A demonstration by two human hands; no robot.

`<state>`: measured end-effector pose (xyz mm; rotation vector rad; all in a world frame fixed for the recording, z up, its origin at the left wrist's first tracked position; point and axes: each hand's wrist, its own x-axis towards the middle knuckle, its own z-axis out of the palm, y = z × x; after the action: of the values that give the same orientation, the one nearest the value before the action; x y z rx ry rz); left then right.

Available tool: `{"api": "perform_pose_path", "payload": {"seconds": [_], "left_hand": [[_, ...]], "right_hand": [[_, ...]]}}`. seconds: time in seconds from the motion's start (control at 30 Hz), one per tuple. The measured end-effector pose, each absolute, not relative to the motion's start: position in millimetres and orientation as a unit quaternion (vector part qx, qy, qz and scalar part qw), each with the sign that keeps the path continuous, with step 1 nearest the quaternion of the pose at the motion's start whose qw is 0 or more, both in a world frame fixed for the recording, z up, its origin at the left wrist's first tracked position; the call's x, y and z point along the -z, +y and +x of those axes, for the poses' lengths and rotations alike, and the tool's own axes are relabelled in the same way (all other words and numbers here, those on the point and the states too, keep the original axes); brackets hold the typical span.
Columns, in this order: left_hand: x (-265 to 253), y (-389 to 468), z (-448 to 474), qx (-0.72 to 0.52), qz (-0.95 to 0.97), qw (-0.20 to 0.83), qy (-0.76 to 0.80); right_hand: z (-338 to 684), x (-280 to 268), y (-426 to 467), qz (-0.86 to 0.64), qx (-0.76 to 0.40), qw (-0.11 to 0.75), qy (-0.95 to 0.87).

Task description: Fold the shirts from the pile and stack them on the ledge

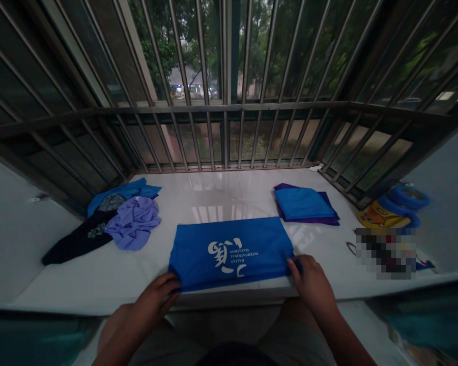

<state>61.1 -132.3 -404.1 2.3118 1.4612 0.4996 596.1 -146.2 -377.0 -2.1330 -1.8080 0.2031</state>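
Observation:
A folded blue T-shirt (198, 264) lies flat on the white sill in front of me. White characters and "Dalian International Marathon" are printed on it, upside down from where I sit. At its near left corner, my left hand (158, 295) has its fingers closed on the fabric. My right hand (311, 279) pinches the near right edge between thumb and fingers. Part of each hand's grip is hidden by the fingers themselves.
Several crumpled garments, with a lilac one (133, 223) in front, lie at the left. Folded blue and purple clothes (305, 203) are stacked at the back right. A yellow and blue container (381, 213) stands beyond a blurred-out patch. Metal window bars (225, 107) line the back.

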Motion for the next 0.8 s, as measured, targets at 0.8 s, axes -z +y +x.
{"api": "perform_pose_path", "payload": {"seconds": [0.8], "left_hand": [[370.3, -76.7, 120.7, -0.514, 0.393, 0.502, 0.574]], "right_hand": [[323.5, 319.3, -80.5, -0.497, -0.073, 0.121, -0.856]]}}
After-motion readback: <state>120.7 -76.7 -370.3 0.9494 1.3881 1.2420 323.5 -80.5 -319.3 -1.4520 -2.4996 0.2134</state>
